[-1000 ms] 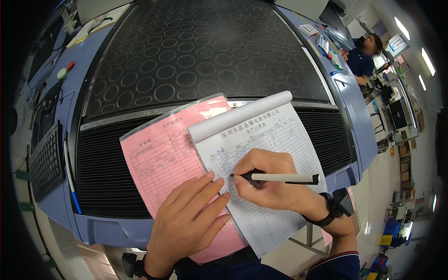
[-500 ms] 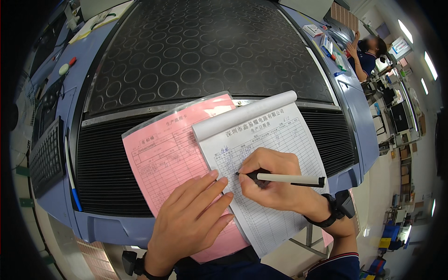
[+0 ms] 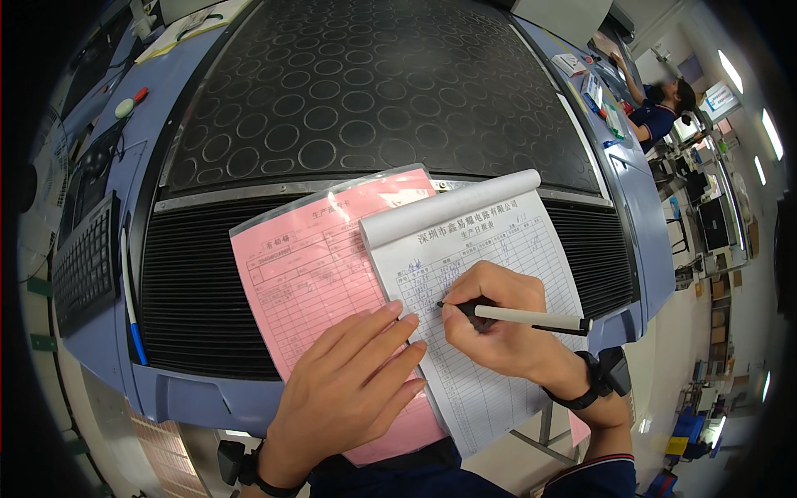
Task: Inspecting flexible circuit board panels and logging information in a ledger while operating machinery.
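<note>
- Blue-grey machine frame (image 3: pixel 199 402), its middle filled by a black mat (image 3: pixel 365 91) patterned with circles, with a black ribbed panel (image 3: pixel 199 332) along the near side.
- White form pad (image 3: pixel 490 407): lies aslant at the near edge, overlapping the right part of a pink sheet (image 3: pixel 282 299) in a clear sleeve; its top pages are folded back, and handwriting fills the upper rows.
- White-barrelled pen (image 3: pixel 531 316): tip at the handwritten rows, barrel pointing to the right.
- My right grip (image 3: pixel 506 319): closed about the pen near its tip, above the pad.
- My left grip (image 3: pixel 353 386): spread flat and holding nothing up, fingertips at the pad's left edge, over the pink sheet.
- Left margin: blue-ended pen (image 3: pixel 133 307) beside a black keyboard (image 3: pixel 91 257).
- Upper right, well apart: a co-worker (image 3: pixel 662 120) in dark blue, one arm extended.
</note>
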{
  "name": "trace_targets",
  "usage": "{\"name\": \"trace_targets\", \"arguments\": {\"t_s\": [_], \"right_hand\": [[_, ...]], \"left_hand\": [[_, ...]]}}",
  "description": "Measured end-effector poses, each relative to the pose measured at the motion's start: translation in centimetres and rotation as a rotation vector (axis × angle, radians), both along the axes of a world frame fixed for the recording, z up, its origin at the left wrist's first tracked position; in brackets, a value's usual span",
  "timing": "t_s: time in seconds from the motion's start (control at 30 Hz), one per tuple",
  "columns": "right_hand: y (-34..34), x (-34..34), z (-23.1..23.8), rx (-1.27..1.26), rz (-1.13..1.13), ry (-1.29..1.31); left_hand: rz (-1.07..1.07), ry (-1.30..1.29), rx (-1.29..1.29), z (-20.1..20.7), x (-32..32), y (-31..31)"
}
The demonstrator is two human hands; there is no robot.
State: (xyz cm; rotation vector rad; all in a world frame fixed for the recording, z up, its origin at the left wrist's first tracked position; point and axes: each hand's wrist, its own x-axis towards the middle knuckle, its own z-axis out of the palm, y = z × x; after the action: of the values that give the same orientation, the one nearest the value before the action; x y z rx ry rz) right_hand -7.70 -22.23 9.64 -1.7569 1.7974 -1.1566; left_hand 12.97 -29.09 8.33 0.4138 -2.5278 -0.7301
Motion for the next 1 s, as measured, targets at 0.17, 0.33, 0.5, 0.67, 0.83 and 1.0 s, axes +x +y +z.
{"name": "trace_targets", "arguments": {"t_s": [0.17,0.33,0.5,0.67,0.83,1.0], "right_hand": [[0.1,-0.5,-0.2,-0.002,0.058,0.023],[0.0,-0.3,0.3,0.003,0.034,0.036],[0.5,-1.8,-0.2,0.019,-0.078,-0.200],[1.2,-2.0,-0.7,0.002,-0.061,-0.122],[0.9,-1.7,-0.3,0.011,-0.048,-0.076],[0.9,-1.4,0.1,0.049,-0.028,0.020]], "left_hand": [[0.044,0.042,0.017,0.3,-0.3,0.2],[0.047,0.050,0.023,0.2,-0.3,0.2],[0.045,0.074,0.019,0.3,-0.2,0.0],[0.032,0.071,0.028,0.3,-0.2,0.1],[0.029,0.072,0.023,0.4,-0.1,0.0],[0.030,0.055,0.028,0.2,-0.1,0.0]]}}
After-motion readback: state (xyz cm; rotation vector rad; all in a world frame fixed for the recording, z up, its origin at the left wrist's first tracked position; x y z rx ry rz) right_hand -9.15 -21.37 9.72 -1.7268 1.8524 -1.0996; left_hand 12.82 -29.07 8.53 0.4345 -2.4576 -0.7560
